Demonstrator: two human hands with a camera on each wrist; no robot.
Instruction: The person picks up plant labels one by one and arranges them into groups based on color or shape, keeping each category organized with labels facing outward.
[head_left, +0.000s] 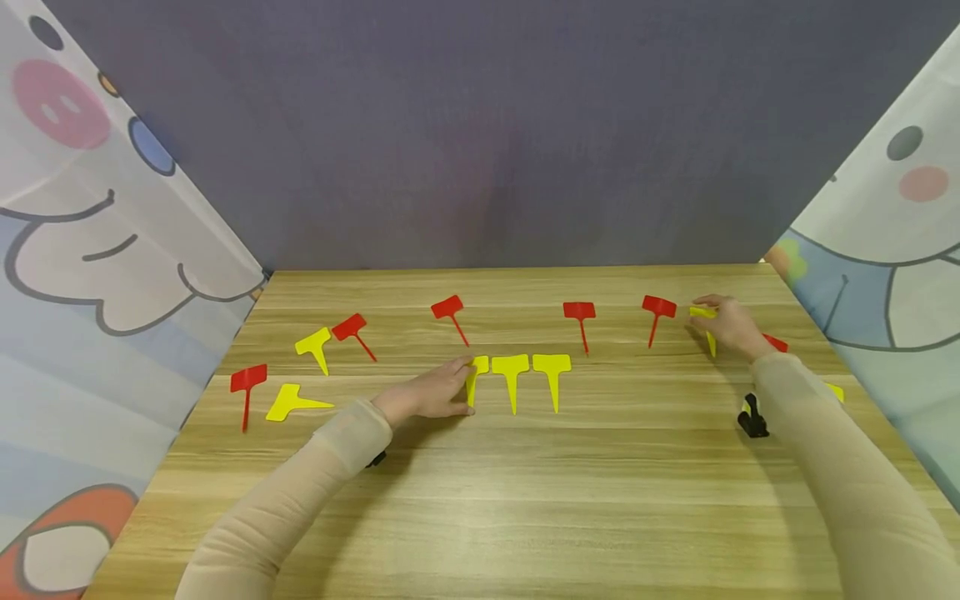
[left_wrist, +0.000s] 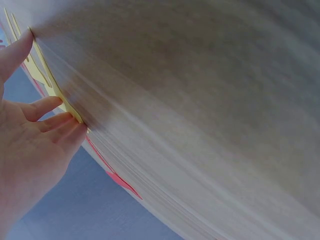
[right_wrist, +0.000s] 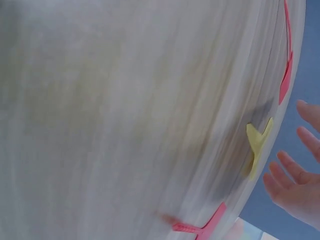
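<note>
Three yellow T-shaped plant labels stand in a row mid-table: a left one (head_left: 477, 367), a middle one (head_left: 512, 367) and a right one (head_left: 552, 365), stems toward me. My left hand (head_left: 433, 390) holds the left label at both ends. In the left wrist view, the thumb is at its stem tip and the fingers (left_wrist: 70, 132) are at its head. At the right, my right hand (head_left: 731, 327) hovers by another yellow plant label (head_left: 711, 342), partly hiding it. The right wrist view shows its spread, loosely bent fingers (right_wrist: 292, 172) apart from that label (right_wrist: 256, 142).
Along the back lie several red plant labels, among them one (head_left: 579, 311) at centre and one (head_left: 659, 307) near my right hand. Two yellow labels (head_left: 312, 340) and a red one (head_left: 248, 379) lie at the left. My right forearm partly covers a red label (head_left: 776, 342).
</note>
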